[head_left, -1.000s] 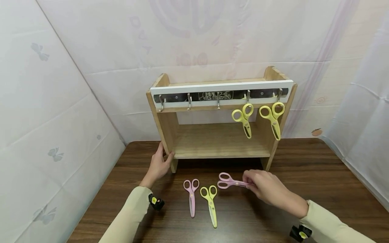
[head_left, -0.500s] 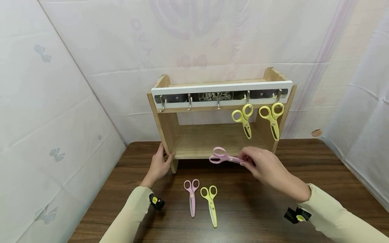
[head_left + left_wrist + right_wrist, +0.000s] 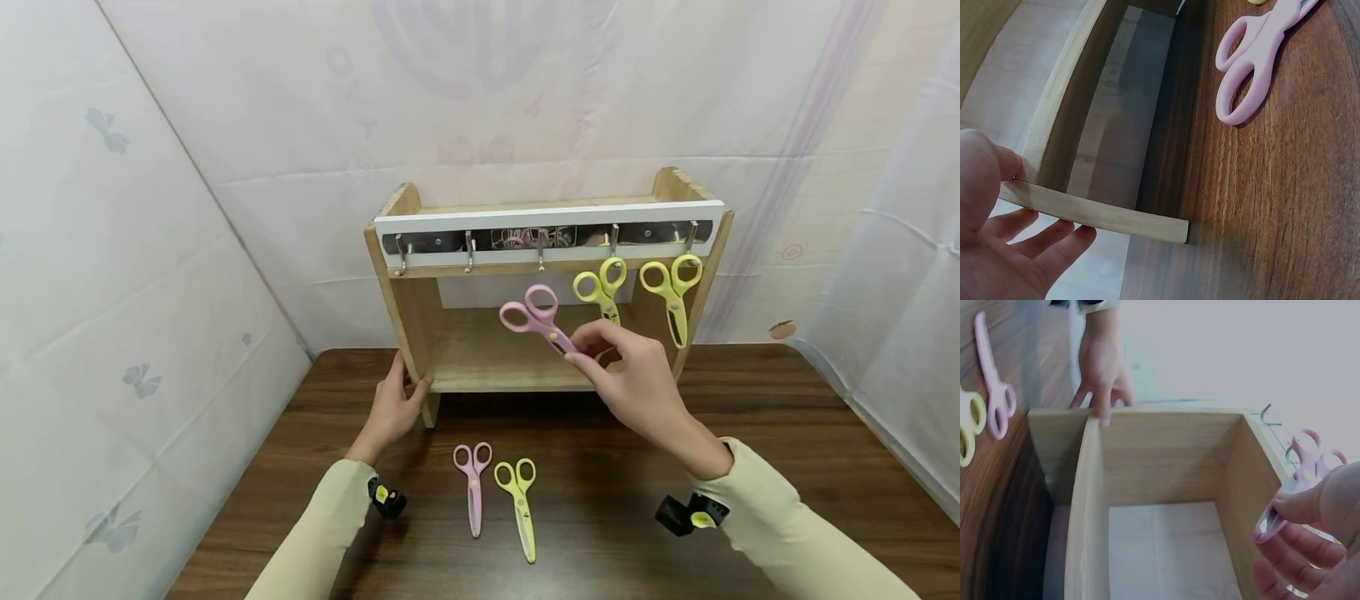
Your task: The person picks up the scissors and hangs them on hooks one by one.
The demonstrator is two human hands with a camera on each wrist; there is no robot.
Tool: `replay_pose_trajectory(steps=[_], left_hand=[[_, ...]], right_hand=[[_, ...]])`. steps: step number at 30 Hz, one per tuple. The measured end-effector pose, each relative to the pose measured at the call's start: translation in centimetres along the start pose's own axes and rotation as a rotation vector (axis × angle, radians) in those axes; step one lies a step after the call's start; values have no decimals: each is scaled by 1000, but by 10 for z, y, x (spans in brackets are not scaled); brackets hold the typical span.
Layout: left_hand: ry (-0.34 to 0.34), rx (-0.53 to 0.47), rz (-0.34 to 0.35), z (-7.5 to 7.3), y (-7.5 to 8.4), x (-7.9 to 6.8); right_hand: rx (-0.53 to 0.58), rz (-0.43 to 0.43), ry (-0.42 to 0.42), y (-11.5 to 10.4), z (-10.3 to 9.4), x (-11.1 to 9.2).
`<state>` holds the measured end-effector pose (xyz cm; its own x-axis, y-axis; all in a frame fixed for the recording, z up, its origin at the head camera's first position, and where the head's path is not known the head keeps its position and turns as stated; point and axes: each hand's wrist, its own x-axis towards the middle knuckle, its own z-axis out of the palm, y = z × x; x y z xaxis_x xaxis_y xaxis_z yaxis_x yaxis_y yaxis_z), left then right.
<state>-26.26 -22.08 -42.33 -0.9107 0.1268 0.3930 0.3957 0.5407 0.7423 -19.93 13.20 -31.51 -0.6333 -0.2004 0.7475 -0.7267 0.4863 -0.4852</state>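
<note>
My right hand (image 3: 637, 375) pinches pink scissors (image 3: 536, 315) by the blades, handle loops up and to the left, in front of the shelf and below the middle hook (image 3: 540, 250). In the right wrist view the thumb and fingers hold these scissors (image 3: 1305, 478) near the tip. My left hand (image 3: 390, 408) grips the lower left side panel of the wooden shelf (image 3: 405, 333); in the left wrist view the thumb is on one side of the panel (image 3: 1097, 212), the fingers on the other. Two yellow scissors (image 3: 600, 287) (image 3: 672, 292) hang from the two right hooks.
On the brown table (image 3: 600, 533) lie other pink scissors (image 3: 473, 487) and yellow scissors (image 3: 520, 504), side by side, handles toward the shelf. A white rail (image 3: 480, 218) with several metal hooks runs across the shelf's top front. Patterned white sheets (image 3: 300, 208) stand behind and beside the table.
My right hand has lifted the pink scissors from near the tabletop to just under the hook rail, and the loops have tilted upward. My left hand stays on the side panel.
</note>
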Motion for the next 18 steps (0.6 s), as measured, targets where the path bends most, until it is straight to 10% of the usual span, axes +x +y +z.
replay_pose_trajectory(steps=[18], left_hand=[[1, 4, 5, -1, -2, 1]], right_hand=[[130, 147, 128, -10, 28, 12]])
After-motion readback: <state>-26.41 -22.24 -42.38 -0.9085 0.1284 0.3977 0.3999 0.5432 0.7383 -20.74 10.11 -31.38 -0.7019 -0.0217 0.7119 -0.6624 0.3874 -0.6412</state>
